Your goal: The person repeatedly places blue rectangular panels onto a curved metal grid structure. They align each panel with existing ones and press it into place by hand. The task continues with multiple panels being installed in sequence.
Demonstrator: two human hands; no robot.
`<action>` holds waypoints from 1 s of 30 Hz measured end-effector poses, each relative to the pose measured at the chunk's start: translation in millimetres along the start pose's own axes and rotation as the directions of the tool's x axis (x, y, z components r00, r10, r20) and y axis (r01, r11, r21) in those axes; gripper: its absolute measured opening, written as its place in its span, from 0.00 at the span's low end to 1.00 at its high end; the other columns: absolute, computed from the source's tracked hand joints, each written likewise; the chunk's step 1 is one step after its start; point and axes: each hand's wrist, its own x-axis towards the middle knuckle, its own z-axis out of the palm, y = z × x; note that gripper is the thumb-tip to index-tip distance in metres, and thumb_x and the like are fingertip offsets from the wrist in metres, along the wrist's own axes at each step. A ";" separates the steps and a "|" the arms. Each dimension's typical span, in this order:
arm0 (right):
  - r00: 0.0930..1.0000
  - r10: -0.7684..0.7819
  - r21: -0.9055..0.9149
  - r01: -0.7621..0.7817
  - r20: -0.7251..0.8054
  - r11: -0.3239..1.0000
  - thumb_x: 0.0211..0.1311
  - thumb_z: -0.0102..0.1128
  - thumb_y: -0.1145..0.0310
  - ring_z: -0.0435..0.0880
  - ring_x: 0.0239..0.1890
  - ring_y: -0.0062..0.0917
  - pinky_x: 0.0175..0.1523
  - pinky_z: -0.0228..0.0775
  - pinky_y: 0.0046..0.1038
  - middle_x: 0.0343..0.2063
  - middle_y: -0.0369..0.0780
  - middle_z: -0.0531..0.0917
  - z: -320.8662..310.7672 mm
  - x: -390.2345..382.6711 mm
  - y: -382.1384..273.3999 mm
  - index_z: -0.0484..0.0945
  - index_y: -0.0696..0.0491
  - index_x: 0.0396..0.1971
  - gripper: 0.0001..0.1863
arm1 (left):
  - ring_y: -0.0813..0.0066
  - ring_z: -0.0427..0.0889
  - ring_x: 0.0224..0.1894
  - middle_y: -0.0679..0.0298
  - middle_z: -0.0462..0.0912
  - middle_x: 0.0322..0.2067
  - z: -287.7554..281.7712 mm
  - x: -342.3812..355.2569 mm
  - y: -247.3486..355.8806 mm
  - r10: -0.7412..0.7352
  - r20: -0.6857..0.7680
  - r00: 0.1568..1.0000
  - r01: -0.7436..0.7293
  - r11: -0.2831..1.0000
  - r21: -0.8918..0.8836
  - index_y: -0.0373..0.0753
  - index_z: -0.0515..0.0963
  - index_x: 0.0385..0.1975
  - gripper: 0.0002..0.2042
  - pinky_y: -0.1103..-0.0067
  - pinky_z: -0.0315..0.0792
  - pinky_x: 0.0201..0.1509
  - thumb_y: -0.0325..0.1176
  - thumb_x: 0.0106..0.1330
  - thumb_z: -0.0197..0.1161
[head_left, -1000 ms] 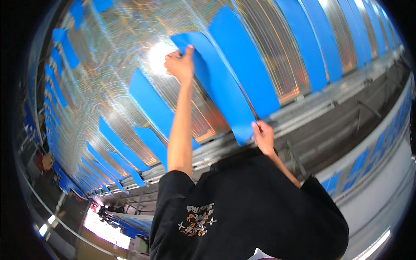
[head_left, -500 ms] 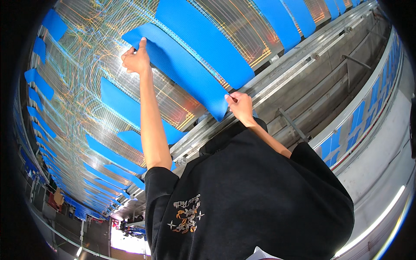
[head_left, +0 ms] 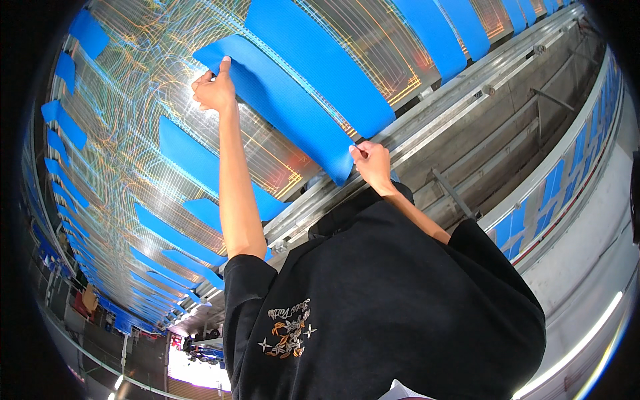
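there are two hands (head_left: 215,92) (head_left: 373,165), one held blue sheet (head_left: 285,107), one shirt (head_left: 393,287).

metal rail (head_left: 460,108) and diagonal bar (head_left: 454,195)

**Pale lettering (head_left: 289,311) on a black shirt (head_left: 407,293)**

A short slanting line of light-coloured script stands on the left front of the shirt, just beside a floral motif (head_left: 287,339) in white and orange with four-pointed star shapes. Any writing on the bright panel (head_left: 200,373) at lower left is too small to read.

Sheet (head_left: 293,115) left of another sheet (head_left: 323,65)
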 end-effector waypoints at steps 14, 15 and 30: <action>1.000 0.008 0.022 -0.009 0.016 1.000 0.67 0.69 0.61 0.86 0.23 0.36 0.34 0.75 0.38 0.21 0.46 0.86 -1.2 1.7 -0.6 0.87 0.61 0.30 0.16 | 0.51 0.64 0.66 0.62 0.75 0.50 1.0 1.6 -5.2 0.006 0.009 1.000 -0.006 0.997 -0.077 0.38 0.89 0.27 0.23 0.34 0.26 0.76 0.53 0.47 0.86; 1.000 0.007 0.024 -0.008 0.016 1.000 0.67 0.69 0.61 0.86 0.23 0.36 0.34 0.75 0.38 0.21 0.46 0.86 -0.7 2.9 0.7 0.87 0.61 0.30 0.16 | 0.53 0.65 0.64 0.62 0.75 0.49 1.1 2.1 -7.1 0.001 -0.002 1.000 -0.001 0.998 -0.069 0.37 0.88 0.27 0.23 0.36 0.30 0.76 0.52 0.47 0.86; 1.000 -0.015 0.007 0.015 0.013 1.000 0.67 0.69 0.61 0.86 0.24 0.36 0.35 0.75 0.38 0.23 0.46 0.87 -1.3 9.0 8.9 0.87 0.59 0.31 0.15 | 0.54 0.67 0.61 0.63 0.76 0.48 3.1 -6.7 8.8 0.019 -0.021 1.000 -0.018 0.999 0.044 0.35 0.86 0.28 0.24 0.38 0.41 0.75 0.52 0.49 0.84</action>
